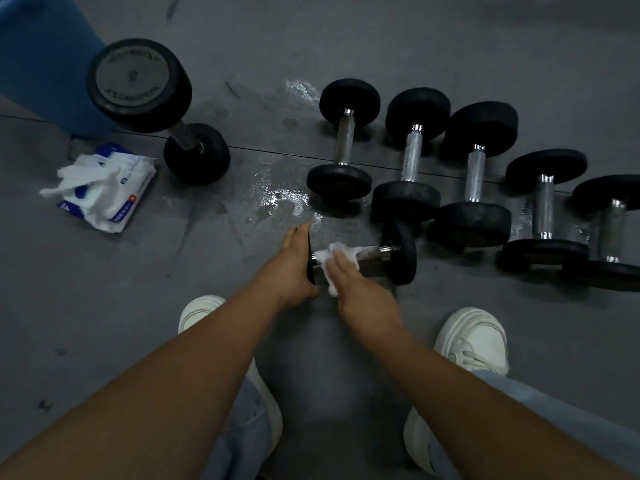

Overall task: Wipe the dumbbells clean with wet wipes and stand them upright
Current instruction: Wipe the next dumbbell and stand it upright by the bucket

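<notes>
A small black dumbbell (398, 252) lies on its side on the grey floor just ahead of my feet. My left hand (292, 268) grips its left end plate, fingers over the top and thumb below. With my right hand (349, 278) I hold a white wet wipe (327, 259) against the chrome handle, near the left plate. Beyond it, several black dumbbells (408, 161) stand on end in a row running to the right. One larger dumbbell (145, 88) stands on end at the far left. The wet wipe pack (110, 192) lies open on the floor at the left, with wipes pulled out.
A wet patch (280, 199) glistens on the floor between the pack and the row. A blue object (41, 57) fills the far left corner. My two white shoes (474, 337) are planted either side of my arms.
</notes>
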`<action>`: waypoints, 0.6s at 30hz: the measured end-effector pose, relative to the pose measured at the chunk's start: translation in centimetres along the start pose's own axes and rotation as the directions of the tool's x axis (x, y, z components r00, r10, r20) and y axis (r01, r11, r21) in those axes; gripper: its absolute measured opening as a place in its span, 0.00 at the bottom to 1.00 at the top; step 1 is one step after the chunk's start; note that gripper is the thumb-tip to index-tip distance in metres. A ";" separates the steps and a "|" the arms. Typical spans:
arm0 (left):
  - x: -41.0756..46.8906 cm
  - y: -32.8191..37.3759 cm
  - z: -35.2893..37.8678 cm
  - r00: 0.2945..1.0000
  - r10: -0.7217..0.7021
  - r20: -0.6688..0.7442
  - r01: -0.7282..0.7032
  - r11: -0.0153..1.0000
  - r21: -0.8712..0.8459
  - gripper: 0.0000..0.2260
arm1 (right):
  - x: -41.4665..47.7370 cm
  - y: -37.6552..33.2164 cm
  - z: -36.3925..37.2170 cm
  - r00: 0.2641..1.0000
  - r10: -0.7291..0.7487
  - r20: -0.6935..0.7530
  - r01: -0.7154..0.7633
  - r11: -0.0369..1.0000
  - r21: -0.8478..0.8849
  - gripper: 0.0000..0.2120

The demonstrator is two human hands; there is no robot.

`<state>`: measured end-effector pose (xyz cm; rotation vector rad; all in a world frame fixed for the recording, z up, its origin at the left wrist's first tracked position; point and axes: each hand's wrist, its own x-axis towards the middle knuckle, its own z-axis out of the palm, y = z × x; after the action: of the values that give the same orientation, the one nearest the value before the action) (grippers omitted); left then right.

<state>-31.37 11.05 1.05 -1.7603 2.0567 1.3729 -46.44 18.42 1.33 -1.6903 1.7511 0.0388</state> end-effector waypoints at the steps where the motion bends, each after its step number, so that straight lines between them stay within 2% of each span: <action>1: 0.1 0.0 -0.1 1.000 0.000 -0.001 0.000 1.000 -0.002 0.54 | 0.2 0.1 -0.4 1.000 0.008 -0.001 -0.008 1.000 -0.011 0.26; 4: 0.2 0.3 -0.6 1.000 -0.007 -0.009 0.007 1.000 -0.028 0.54 | 2.2 1.6 -1.1 0.983 0.141 -0.114 -0.152 0.984 -0.093 0.26; 8: -0.3 1.2 -0.9 0.998 -0.037 -0.054 0.035 0.999 -0.030 0.51 | 3.6 0.2 -1.2 0.983 0.154 -0.102 -0.176 0.946 -0.270 0.17; 10: 0.0 1.5 -1.6 0.998 -0.060 -0.018 0.059 0.998 -0.037 0.50 | 3.5 0.1 -1.9 0.989 0.137 -0.058 -0.148 0.936 -0.320 0.17; 12: 0.3 1.7 -2.5 0.990 -0.093 0.103 0.093 0.996 0.002 0.50 | 2.6 0.5 -2.3 0.992 0.111 0.067 -0.080 0.931 -0.355 0.18; 14: 0.4 1.6 -2.8 0.972 -0.123 0.198 0.121 0.992 0.023 0.50 | 1.8 0.8 -2.3 0.984 0.105 0.142 -0.045 0.927 -0.373 0.18; 15: 0.3 1.6 -2.7 0.970 -0.136 0.203 0.137 0.991 0.007 0.50 | 1.7 0.9 -2.3 0.984 0.118 0.133 -0.062 0.929 -0.364 0.17; 18: -0.1 1.1 -2.5 0.986 -0.141 0.090 0.153 0.979 -0.138 0.49 | 1.8 0.1 -1.5 0.982 0.186 0.028 -0.173 0.950 -0.258 0.18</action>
<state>-31.08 9.31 3.15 -1.8383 1.7886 1.5549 -47.00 16.21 1.54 -1.6829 1.9208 0.4031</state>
